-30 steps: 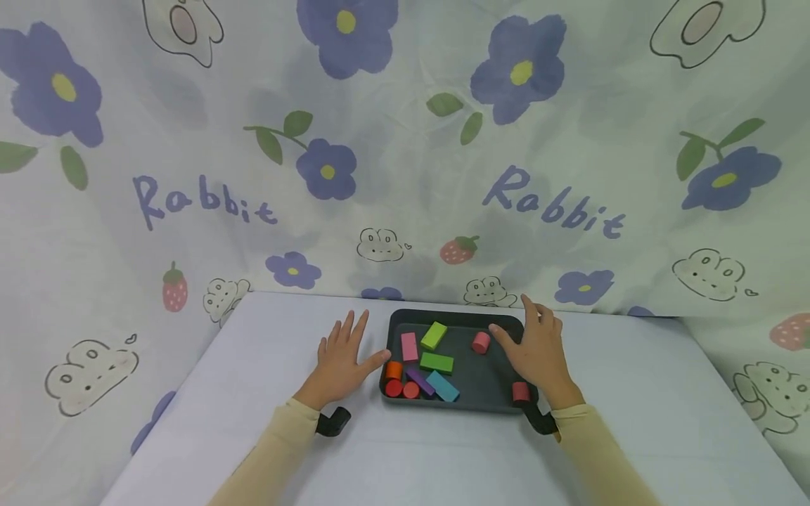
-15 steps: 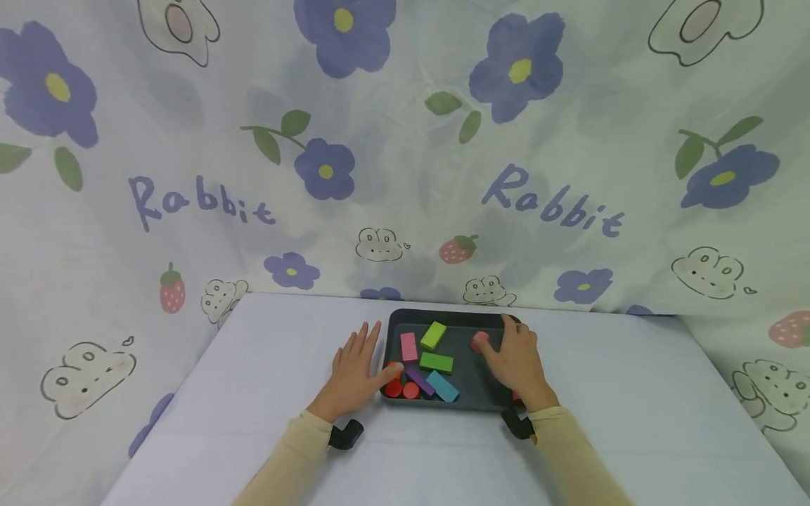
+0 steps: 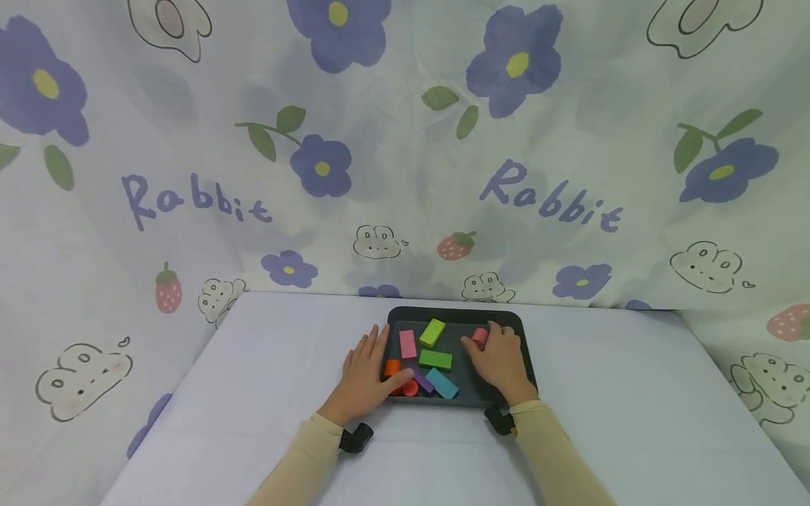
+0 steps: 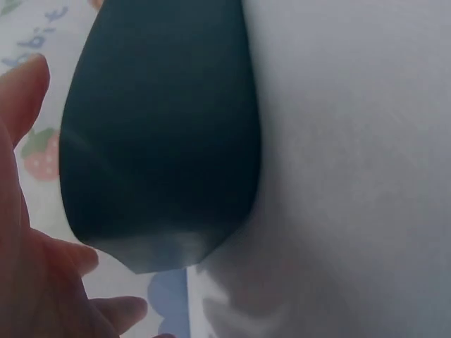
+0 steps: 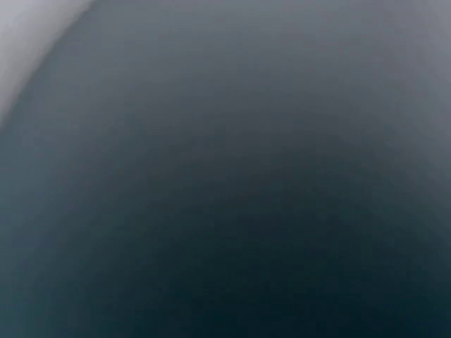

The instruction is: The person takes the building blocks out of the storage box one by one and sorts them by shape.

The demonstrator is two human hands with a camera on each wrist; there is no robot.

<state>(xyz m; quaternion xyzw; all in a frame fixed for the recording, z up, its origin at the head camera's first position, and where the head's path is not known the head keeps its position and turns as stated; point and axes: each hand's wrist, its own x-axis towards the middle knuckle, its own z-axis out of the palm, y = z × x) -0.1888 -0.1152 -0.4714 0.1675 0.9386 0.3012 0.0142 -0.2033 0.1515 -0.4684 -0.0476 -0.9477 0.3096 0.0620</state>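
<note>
A dark grey tray [image 3: 455,314] holds small colored blocks. Along its left rim lies my left hand [image 3: 363,379], fingers straight, its thumb over the orange cylinder [image 3: 392,368] and red cylinder [image 3: 410,388] in the near left corner. My right hand [image 3: 503,360] reaches over the tray's right side and pinches a pink cylinder [image 3: 481,337] between thumb and fingers. Another pinkish cylinder near the right front corner is hidden under that hand. In the left wrist view the tray's dark wall [image 4: 162,127] appears beside the left fingers [image 4: 120,312]. The right wrist view is a dark blur.
Inside the tray lie a pink block [image 3: 408,344], a yellow-green block [image 3: 432,333], a green block [image 3: 435,360], a purple block [image 3: 422,380] and a blue block [image 3: 441,384]. A white table [image 3: 278,365] bears the tray. A printed curtain [image 3: 405,176] hangs behind.
My right hand has come left and down onto the pink cylinder, and its fingers have closed in on it. My left hand has moved right, against the tray's left side.
</note>
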